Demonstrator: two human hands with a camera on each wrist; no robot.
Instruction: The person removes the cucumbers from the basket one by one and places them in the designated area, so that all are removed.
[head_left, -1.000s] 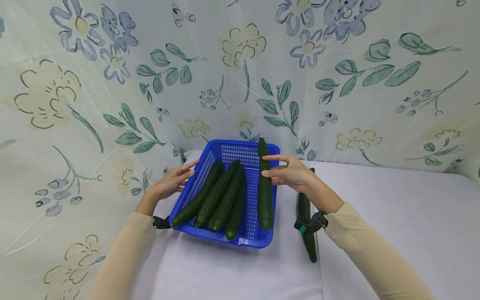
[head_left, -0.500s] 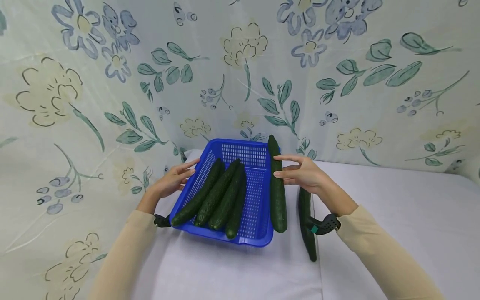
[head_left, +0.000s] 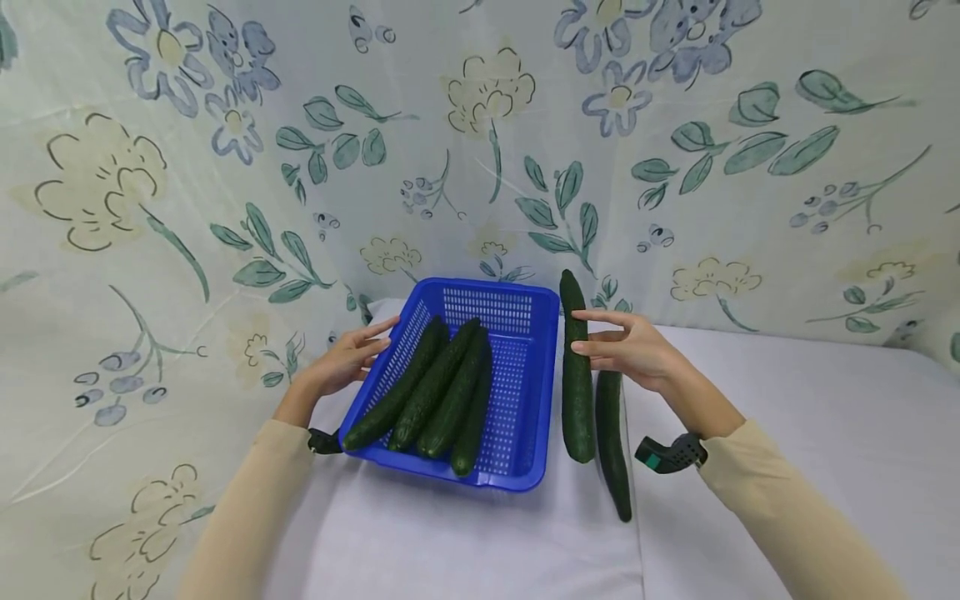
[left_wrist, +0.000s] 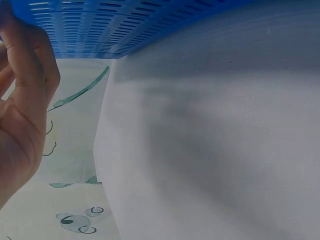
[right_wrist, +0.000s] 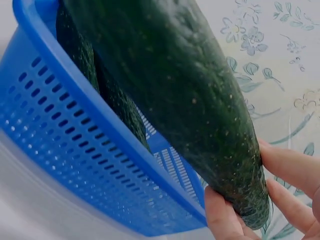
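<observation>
My right hand (head_left: 626, 346) pinches a long dark green cucumber (head_left: 577, 400) near its far end, thumb on one side and fingers on the other. The cucumber is just outside the right rim of the blue plastic basket (head_left: 550, 417), pointing away from me. In the right wrist view the cucumber (right_wrist: 175, 85) passes close over the basket's rim. My left hand (head_left: 337, 362) holds the basket's left side by the rim; its bent fingers (left_wrist: 30, 60) are against the wall in the left wrist view. Several cucumbers (head_left: 435, 392) lie side by side in the basket's left half.
Another cucumber (head_left: 613, 450) lies on the white-covered table (head_left: 780, 467), right of the held one and along a seam in the cloth. Behind the table hangs a flower-printed curtain (head_left: 465, 150), close to the basket's far end.
My right hand has carried the cucumber rightward, from over the basket's right part to outside its right rim. My left hand and the basket have stayed in place.
</observation>
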